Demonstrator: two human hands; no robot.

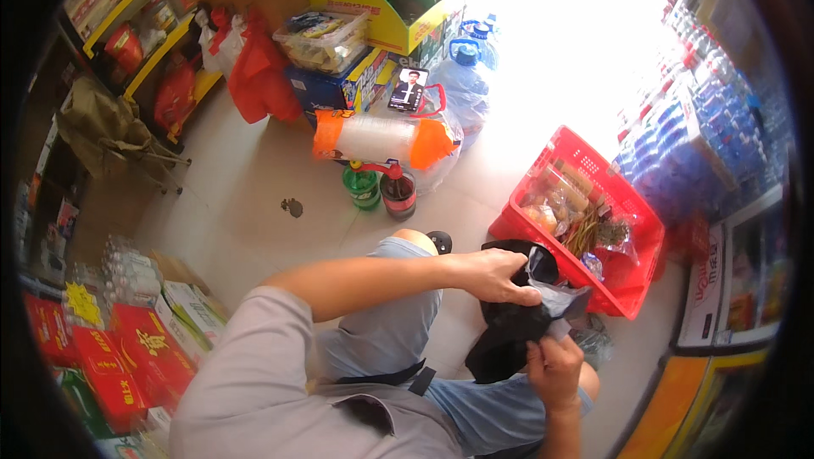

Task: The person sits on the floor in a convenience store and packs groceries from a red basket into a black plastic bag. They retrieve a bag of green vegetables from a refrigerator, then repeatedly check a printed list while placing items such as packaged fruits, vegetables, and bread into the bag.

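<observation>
Between my knees hangs a black bag [509,325], its fabric or plastic sagging in folds. Pale grey, crumpled material [559,300] shows at its mouth; whether this is a lining or a separate bag I cannot tell. With thumb and fingers, my left hand [499,274] holds the upper edge of the bag. My right hand [556,363], lower and nearer my body, pinches the near edge of the pale material. A red plastic crate [509,211] stands just beyond the bag, holding wrapped packages [553,205], brown dried stalks [582,233] and small plastic bags.
Ahead stand a green bottle [361,189] and a dark cola bottle [399,192]. Behind them are a sleeve of clear plastic cups [375,139], a phone [407,90] and large water jugs [467,84]. Bottled water packs [693,141] line the right; red cartons [149,344] sit at left.
</observation>
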